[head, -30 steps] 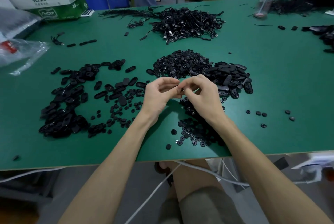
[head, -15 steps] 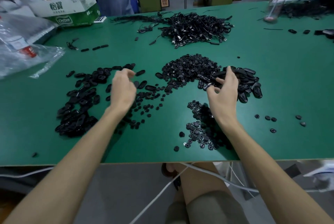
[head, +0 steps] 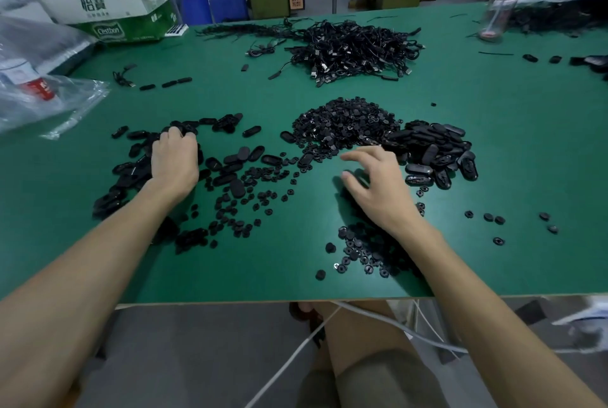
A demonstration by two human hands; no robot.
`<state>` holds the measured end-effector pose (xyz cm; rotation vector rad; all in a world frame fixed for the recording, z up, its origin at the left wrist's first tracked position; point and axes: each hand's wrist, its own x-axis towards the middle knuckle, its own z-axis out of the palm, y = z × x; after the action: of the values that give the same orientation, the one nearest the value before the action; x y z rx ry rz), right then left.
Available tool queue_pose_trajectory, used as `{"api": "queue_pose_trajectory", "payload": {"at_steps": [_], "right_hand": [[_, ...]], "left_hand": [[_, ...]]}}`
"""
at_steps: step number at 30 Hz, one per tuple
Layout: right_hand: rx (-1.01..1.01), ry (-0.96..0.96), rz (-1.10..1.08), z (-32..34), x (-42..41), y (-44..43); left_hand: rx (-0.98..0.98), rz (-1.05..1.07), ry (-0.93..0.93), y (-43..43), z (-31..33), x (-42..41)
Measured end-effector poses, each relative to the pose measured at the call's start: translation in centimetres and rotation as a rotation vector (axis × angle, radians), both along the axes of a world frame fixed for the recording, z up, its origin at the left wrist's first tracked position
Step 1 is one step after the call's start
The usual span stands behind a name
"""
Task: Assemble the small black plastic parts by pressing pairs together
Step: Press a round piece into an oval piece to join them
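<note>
picking step: your left hand (head: 174, 162) curls into the oval shells (head: 126, 174), grip unclear; your right hand (head: 381, 187) hangs loose and empty, needing a round piece (head: 330, 247) next.

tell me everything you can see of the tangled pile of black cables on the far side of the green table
The tangled pile of black cables is a loose heap of thin, glossy cords with small plug ends, some showing silvery metal. It lies on the green table at its far middle, beyond the heap of small black plastic parts. Thin strands trail off to its left and a few stray cords lie apart nearby. Only the table touches it.
</note>
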<state>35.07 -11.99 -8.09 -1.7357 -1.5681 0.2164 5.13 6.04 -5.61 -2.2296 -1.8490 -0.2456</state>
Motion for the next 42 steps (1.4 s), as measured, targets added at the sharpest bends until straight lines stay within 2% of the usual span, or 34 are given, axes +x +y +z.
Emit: {"api": "queue_pose_trajectory", "payload": {"at_steps": [4,7,11,16,18,20,23,25,29,32,38,42], "right_hand": [[-0.106,-0.181,0.121,-0.1,-0.4,-0.1],[-0.099,-0.227,0.087,-0.2,-0.6,-0.2],[-0.060,-0.180,-0.055,-0.1,-0.4,-0.3],[-0.139,-0.082,-0.031,0.0,-0.6,-0.2],[-0.127,-0.058,-0.022,0.1,-0.6,-0.2],[-0.106,-0.039,-0.009,0.2,-0.6,-0.2],[-0.036,-0.028,-0.011,0.2,-0.5,-0.3],[0.010,0.005,-0.026,0.4,-0.4,-0.4],[0.061,0.197,-0.049,0.5,-0.1,-0.5],[0.095,0.245,-0.050,0.6,-0.1,-0.6],[0.115,0.227,-0.046,0.5,0.0,-0.5],[0.129,0.277,-0.034,0.7,0.1,-0.7]], "left_hand": [[0.033,-0.025,0.075,-0.8,-0.1,-0.1],[0.040,-0.041,0.069,-1.1,0.0,-0.5],[0.112,-0.054,0.089,-1.2,-0.1,-0.8],[0.214,-0.081,0.014,-1.5,0.3,-0.1],[0.217,-0.126,-0.121,-2.1,0.7,1.2],[0.136,-0.220,-0.370,-3.6,1.3,3.2],[-0.152,-0.417,-0.800,-7.1,1.8,7.3],[-0.316,-0.480,-0.972,-9.2,1.4,10.2],[-0.614,-0.450,-1.189,-11.9,0.0,14.4],[-0.707,-0.381,-1.330,-12.4,-0.3,15.5],[-0.739,-0.371,-1.519,-12.7,-1.2,15.6],[-0.654,-0.444,-1.490,-12.9,-1.7,15.1]]}}
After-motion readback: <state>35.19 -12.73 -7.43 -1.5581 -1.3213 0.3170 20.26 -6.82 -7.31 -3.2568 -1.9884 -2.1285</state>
